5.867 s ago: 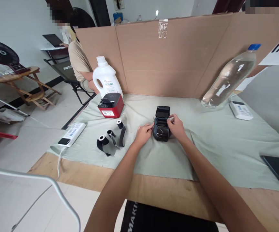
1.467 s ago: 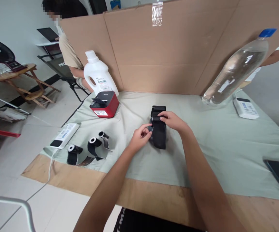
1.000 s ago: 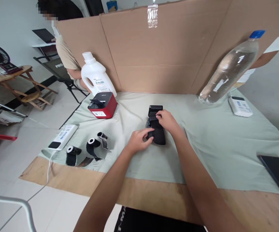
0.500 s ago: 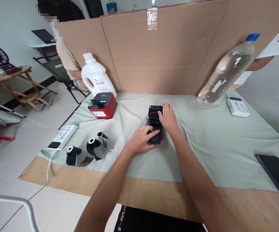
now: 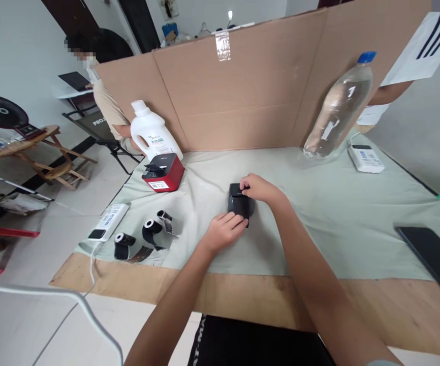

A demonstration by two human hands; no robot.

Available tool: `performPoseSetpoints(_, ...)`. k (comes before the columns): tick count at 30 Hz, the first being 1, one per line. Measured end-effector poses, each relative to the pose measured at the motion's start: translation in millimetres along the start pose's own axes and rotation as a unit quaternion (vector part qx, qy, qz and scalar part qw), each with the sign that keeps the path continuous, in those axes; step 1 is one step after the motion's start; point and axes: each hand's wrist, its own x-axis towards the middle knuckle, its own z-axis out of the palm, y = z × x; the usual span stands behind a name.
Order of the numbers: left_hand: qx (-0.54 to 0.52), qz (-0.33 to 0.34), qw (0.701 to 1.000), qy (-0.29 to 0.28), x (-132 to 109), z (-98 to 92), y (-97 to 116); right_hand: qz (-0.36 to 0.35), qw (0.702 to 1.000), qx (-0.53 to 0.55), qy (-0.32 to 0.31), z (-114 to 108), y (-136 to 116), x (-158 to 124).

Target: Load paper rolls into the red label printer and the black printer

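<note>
A small black printer-like device (image 5: 239,205) rests on the cloth in front of me, with a dark strip at its near right corner. My left hand (image 5: 225,231) is at its near side, fingers bent and closed on the near edge. From the right, my right hand (image 5: 260,188) has curled fingers on the device's far top corner. Those fingers hide part of the top. To the left of my left hand lie several small black rolls, one of them a black roll (image 5: 151,227) with a white core and a loose tail.
A red-and-black box (image 5: 164,174) stands by a white jug (image 5: 153,132) at the back left. The clear bottle (image 5: 338,112) leans against a cardboard screen (image 5: 239,101). White power banks (image 5: 109,222) lie at both sides, and a phone (image 5: 429,259) lies right. People are beyond the screen.
The black device looks more compact; its far raised part now sits down against the body. My right fingers have curled in on the far top corner, and my left fingers have drawn together. The view has shifted.
</note>
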Motion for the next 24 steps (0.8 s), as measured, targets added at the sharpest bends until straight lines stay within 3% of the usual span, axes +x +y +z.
performPoseSetpoints(6,-0.004,0.01,0.999,-0.033,-6,5.1,5,0.105,0.993,-0.028,0.034,3,-13,-8)
performPoseSetpoints(12,-0.027,0.014,0.998,-0.046,-6,9.5,6,0.174,0.984,-0.001,-0.027,2,-10,-2)
performPoseSetpoints(17,-0.05,0.0,0.995,-0.084,-7,12.0,5,0.209,0.976,-0.01,-0.056,4,-11,5)
performPoseSetpoints(24,-0.084,-0.007,0.992,-0.092,-5,11.8,7,0.203,0.978,-0.005,-0.052,-1,-22,-2)
